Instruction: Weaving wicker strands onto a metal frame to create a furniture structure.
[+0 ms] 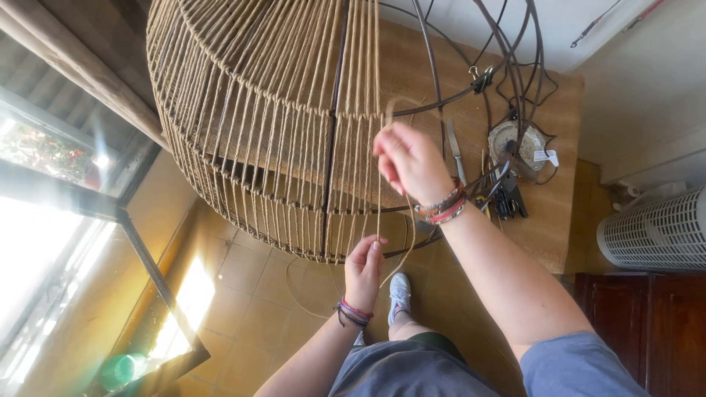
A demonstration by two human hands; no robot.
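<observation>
My left hand (364, 265) pinches the cord (379, 198) at the frame's (309, 147) bottom ring, my right hand (410, 160) grips it up high, so I keep it taut and snug beside its neighbour.

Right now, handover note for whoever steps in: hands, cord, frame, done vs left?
Left hand pinches the cord at the frame's bottom ring.
Right hand holds the same cord higher, near the middle ring.
Wire lampshade frame lies on the wooden table.
Done: the left part is wrapped in cord.
Left: the right part is bare wire.
Scissors and knife lie on the table.
</observation>
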